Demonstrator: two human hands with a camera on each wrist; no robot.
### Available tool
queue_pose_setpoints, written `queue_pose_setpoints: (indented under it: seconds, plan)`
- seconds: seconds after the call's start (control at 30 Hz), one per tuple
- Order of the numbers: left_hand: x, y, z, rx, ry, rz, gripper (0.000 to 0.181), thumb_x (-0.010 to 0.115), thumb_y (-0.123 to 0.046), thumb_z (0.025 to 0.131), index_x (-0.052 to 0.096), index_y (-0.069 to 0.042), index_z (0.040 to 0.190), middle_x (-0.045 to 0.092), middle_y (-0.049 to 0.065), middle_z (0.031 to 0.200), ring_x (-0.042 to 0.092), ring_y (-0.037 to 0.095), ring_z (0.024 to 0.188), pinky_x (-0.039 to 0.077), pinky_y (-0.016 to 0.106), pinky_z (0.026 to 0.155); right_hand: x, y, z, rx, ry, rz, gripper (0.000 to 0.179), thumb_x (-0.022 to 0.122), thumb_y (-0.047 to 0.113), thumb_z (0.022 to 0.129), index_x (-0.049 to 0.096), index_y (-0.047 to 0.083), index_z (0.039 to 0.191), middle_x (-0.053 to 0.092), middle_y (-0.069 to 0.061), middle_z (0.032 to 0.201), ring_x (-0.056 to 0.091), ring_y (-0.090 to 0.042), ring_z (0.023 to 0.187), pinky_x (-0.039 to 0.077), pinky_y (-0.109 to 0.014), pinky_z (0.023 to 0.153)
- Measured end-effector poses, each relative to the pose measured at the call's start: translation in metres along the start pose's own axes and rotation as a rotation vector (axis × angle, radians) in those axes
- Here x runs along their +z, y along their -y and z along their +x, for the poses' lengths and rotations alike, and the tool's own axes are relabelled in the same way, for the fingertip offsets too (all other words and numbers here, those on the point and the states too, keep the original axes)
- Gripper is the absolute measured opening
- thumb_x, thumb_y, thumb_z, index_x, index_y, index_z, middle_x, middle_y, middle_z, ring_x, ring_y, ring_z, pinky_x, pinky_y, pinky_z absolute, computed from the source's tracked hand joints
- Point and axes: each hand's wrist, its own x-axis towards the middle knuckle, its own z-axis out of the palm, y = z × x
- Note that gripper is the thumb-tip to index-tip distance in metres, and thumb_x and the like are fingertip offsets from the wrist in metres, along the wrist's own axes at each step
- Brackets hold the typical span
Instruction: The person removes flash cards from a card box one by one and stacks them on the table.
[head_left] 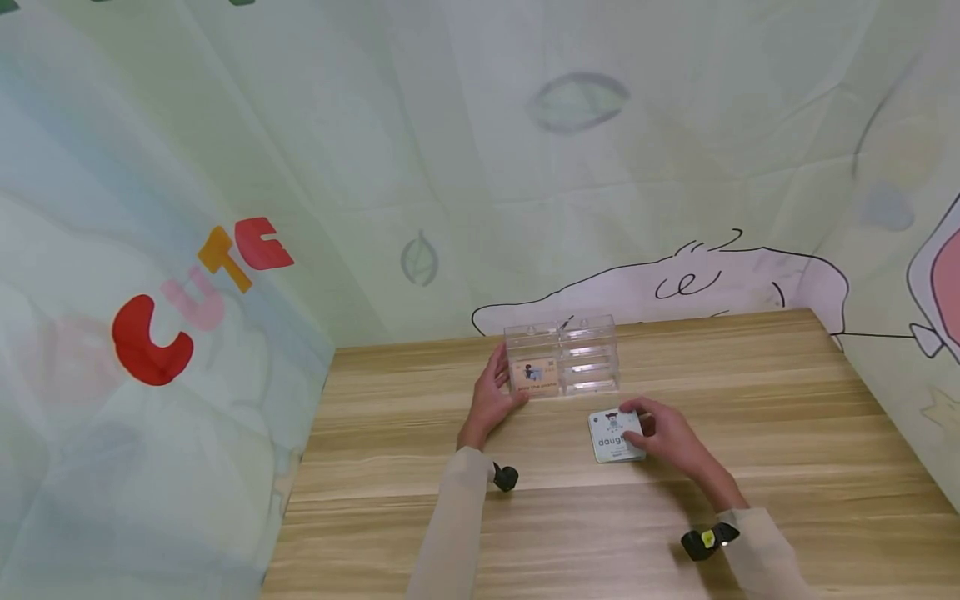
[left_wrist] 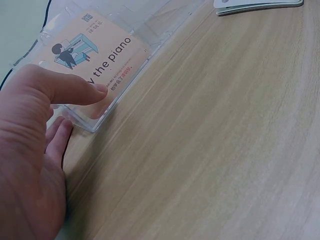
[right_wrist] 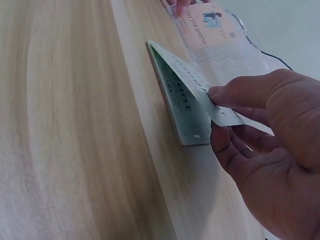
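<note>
A clear plastic rack (head_left: 588,354) with two columns of slots stands near the table's back edge. An orange card (head_left: 534,377) reading "play the piano" sits in its lower left part. My left hand (head_left: 491,396) holds the rack's left side, its thumb (left_wrist: 82,90) across the front. In front of the rack lies a small stack of pale green cards (right_wrist: 175,112). With thumb and fingers, my right hand (right_wrist: 270,125) pinches the top card (right_wrist: 187,75), printed "daughter", at its right edge. That card is lifted at this edge, tilted over the stack, and its far edge still meets the pile.
The wood-grain table (head_left: 390,467) extends to both sides and toward me. Behind it hangs a printed cloth (head_left: 465,167), and another side of cloth with the letters "CUTE" (head_left: 153,342) borders the table's left.
</note>
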Motion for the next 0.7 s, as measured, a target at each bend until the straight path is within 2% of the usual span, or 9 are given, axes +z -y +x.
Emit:
queue_pose_setpoints:
  seconds: [0.17, 0.33, 0.7]
  plan:
    - [0.0002, 0.0008, 0.0004, 0.016, -0.003, -0.008, 0.104, 0.082, 0.008, 0.079, 0.027, -0.014, 0.165, 0.036, 0.014, 0.165, 0.044, 0.036, 0.144, 0.040, 0.044, 0.119, 0.0029, 0.0003, -0.0005, -0.035, -0.029, -0.097, 0.040, 0.082, 0.001, 0.085, 0.066, -0.004, 0.122, 0.065, -0.011, 0.101, 0.060, -0.020, 0.083, 0.055, -0.025, 0.066]
    - [0.0010, 0.0017, 0.0014, 0.005, -0.001, -0.010, 0.105, 0.082, 0.007, 0.078, 0.026, -0.016, 0.165, 0.036, 0.012, 0.165, 0.044, 0.034, 0.145, 0.040, 0.042, 0.119, 0.0043, 0.0007, -0.0018, -0.066, -0.052, -0.203, 0.040, 0.084, 0.004, 0.084, 0.068, -0.002, 0.120, 0.060, -0.007, 0.095, 0.050, -0.018, 0.079, 0.045, -0.025, 0.062]
    - [0.0012, 0.0019, 0.0014, -0.004, -0.001, -0.007, 0.105, 0.081, 0.007, 0.078, 0.026, -0.017, 0.165, 0.036, 0.012, 0.165, 0.044, 0.034, 0.145, 0.040, 0.041, 0.119, 0.0071, 0.0000, -0.0055, -0.056, -0.049, -0.249, 0.039, 0.084, 0.007, 0.085, 0.068, 0.001, 0.121, 0.056, -0.011, 0.099, 0.051, -0.018, 0.079, 0.047, -0.025, 0.062]
